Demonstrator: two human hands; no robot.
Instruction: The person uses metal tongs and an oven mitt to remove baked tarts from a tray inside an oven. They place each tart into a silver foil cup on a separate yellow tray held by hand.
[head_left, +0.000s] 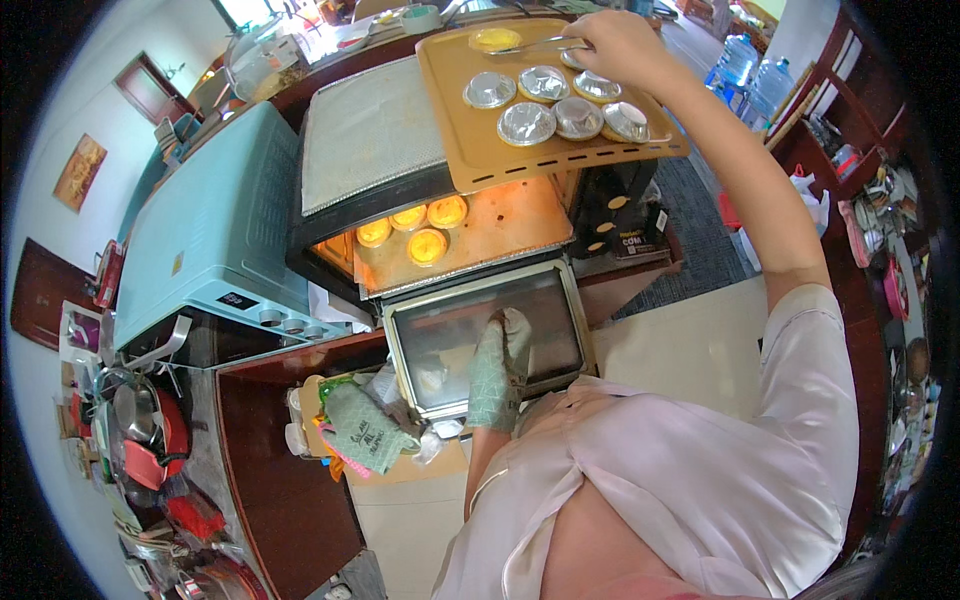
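Observation:
My right hand (619, 46) grips metal tongs (534, 45) over a gold baking tray (466, 124) on top of the black oven. The tips of the tongs meet a yellow egg tart (493, 39) at the tray's far left. Several more tarts lie upside down on that tray, showing their foil cups (526, 124). My left hand wears a green oven mitt (496, 382) and hovers over the lowered glass oven door (442, 330); whether it touches is unclear. Inside the lit oven, several egg tarts (427, 247) sit on a rack tray (495, 247), towards its left.
A light-blue oven (202, 217) stands left of the black one. Another green mitt (367, 427) lies on a pile of cloths and bags below. A mesh tray (375, 127) covers the black oven's left top. Pans (139, 416) crowd the far left. Water bottles (769, 86) stand back right.

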